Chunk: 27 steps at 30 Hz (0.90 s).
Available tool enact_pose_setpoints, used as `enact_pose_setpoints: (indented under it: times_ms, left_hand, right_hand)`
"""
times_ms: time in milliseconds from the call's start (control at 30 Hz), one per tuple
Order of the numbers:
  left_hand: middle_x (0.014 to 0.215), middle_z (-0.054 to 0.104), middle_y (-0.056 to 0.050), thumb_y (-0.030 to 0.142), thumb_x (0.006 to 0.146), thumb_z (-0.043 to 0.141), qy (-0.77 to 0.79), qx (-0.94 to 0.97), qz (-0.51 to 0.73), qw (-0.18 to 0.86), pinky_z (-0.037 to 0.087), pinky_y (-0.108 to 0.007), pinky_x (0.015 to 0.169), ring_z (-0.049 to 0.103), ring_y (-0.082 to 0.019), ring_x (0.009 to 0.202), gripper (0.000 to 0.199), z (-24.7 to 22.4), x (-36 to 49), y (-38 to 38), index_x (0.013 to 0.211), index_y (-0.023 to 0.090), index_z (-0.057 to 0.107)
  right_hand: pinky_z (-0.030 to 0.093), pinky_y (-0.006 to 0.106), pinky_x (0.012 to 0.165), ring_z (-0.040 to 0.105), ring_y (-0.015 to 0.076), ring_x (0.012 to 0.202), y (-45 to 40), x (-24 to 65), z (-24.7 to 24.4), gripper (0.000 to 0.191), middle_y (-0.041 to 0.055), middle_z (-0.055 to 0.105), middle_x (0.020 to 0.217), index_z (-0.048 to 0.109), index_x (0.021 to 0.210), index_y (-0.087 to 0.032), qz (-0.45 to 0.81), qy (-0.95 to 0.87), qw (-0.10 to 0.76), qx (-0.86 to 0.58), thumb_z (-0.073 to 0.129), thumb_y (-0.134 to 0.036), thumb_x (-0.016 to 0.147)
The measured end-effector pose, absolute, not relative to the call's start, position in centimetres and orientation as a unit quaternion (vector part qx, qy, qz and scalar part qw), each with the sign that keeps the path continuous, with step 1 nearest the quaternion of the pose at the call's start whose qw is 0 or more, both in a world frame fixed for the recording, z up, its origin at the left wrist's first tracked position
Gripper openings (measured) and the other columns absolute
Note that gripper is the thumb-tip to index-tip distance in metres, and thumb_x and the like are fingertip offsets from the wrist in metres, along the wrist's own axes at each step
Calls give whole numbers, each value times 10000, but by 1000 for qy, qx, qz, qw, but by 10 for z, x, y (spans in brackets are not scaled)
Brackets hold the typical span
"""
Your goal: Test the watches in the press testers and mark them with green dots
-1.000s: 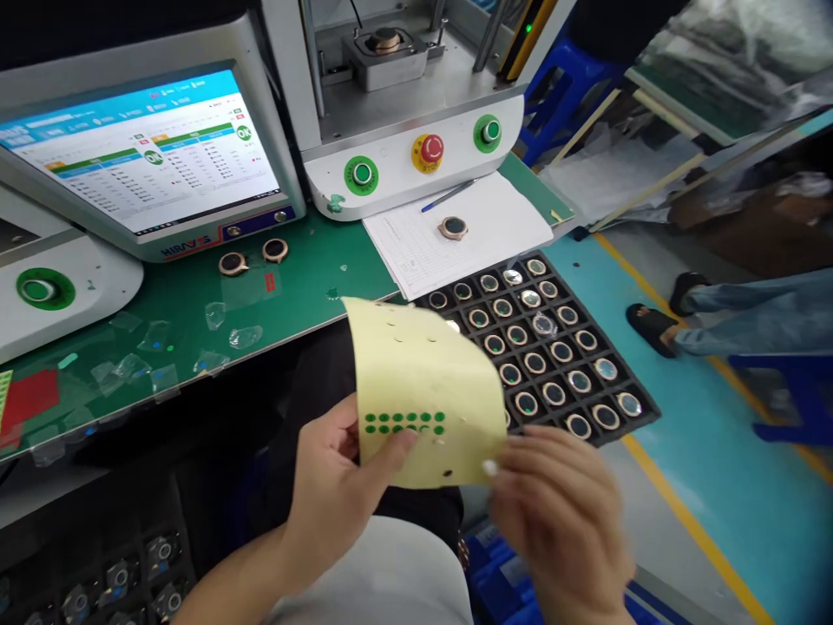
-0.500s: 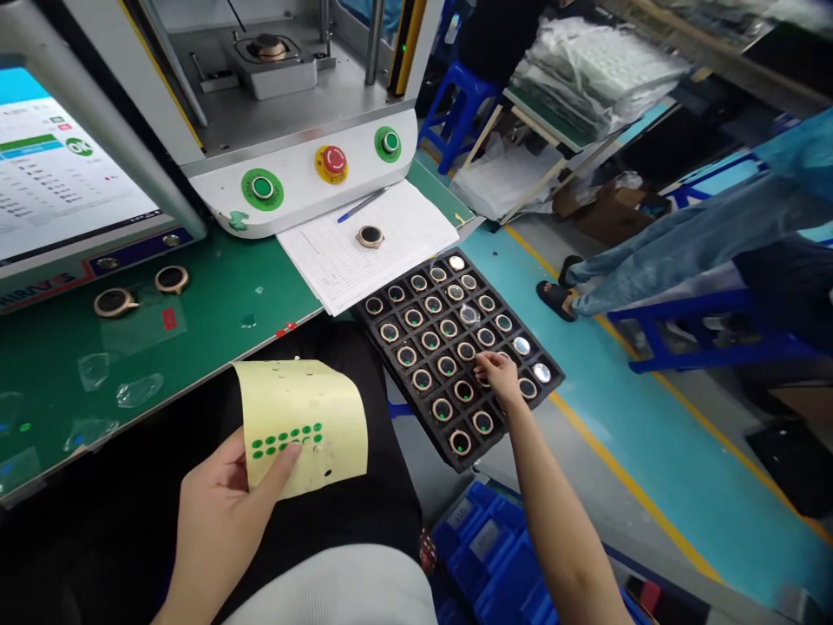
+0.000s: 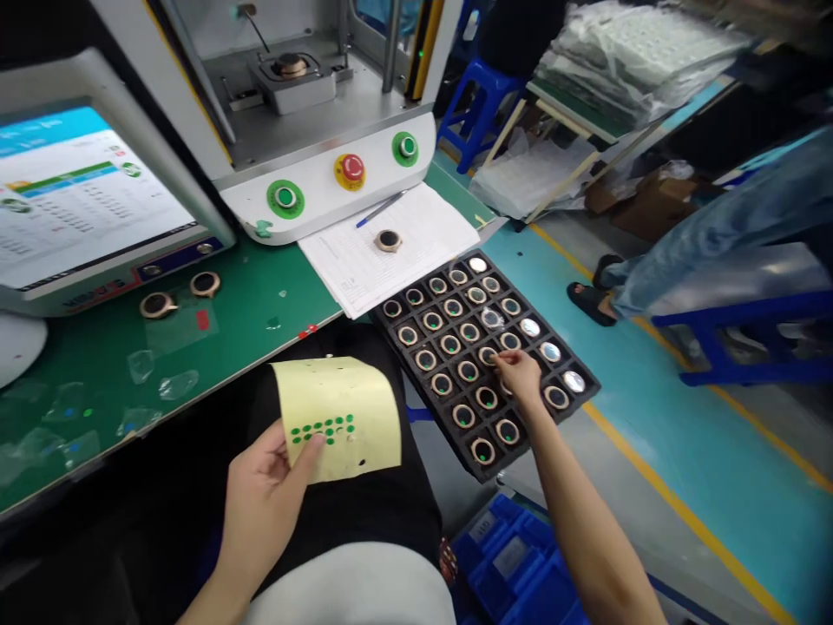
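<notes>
My left hand (image 3: 270, 486) holds a curled yellow sheet of round green stickers (image 3: 370, 417) above my lap, thumb on the front and the fingers behind. Over a black compartment tray (image 3: 478, 469), my right hand (image 3: 521, 378) is closed in a pinch. Its fingertips are at the edge of a round watch case (image 3: 487, 356); whether they hold a sticker is too small to tell. Round watch cases with dark faces fill the tray, many with a green dot, such as this watch case (image 3: 482, 450). A few have shiny silver faces.
A machine with green buttons (image 3: 285, 198) and a red stop button (image 3: 351, 170) stands behind papers (image 3: 338, 269) bearing a pen and a watch case (image 3: 389, 240). Left are a screen (image 3: 97, 191) and two watch cases (image 3: 205, 283). Blue bins (image 3: 508, 555) sit below; a person's legs (image 3: 690, 260) are right.
The camera view has shifted, so the scene sits further right. My right fingertips have come slightly closer to the watch case beside them. My left hand still holds the sticker sheet.
</notes>
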<state>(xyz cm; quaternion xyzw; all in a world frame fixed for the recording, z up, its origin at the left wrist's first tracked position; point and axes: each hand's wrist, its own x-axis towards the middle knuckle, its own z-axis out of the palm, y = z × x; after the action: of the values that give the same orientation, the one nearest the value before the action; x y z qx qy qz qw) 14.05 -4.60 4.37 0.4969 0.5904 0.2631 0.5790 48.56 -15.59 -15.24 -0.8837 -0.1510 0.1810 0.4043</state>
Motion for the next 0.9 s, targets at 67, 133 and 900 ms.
enact_pose_setpoints:
  times_ms: [67, 133, 900]
  left_hand:
    - [792, 768, -72, 446, 682, 780, 580, 505, 268, 581, 600, -273, 635, 720, -224, 699, 377, 45, 139, -47, 901, 139, 762]
    - [737, 757, -56, 399, 711, 760, 574, 521, 274, 569, 579, -241, 588, 704, -198, 654, 308, 46, 138, -48, 875, 138, 764]
    - [678, 739, 0, 262, 847, 659, 478, 606, 286, 568, 552, -147, 560, 684, -120, 589, 112, 56, 122, -60, 837, 171, 725]
  right_hand:
    - [542, 312, 655, 612, 144, 692, -148, 455, -131, 196, 23, 629, 803, 609, 895, -134, 136, -188, 444, -866, 621, -329, 893]
    - [546, 333, 685, 625, 168, 710, -143, 413, -101, 148, 25, 638, 768, 602, 826, -169, 103, -241, 485, -834, 662, -303, 839]
    - [569, 383, 739, 659, 176, 769, -122, 243, 17, 201, 75, 713, 839, 668, 916, -137, -23, -586, 545, -599, 666, 24, 796]
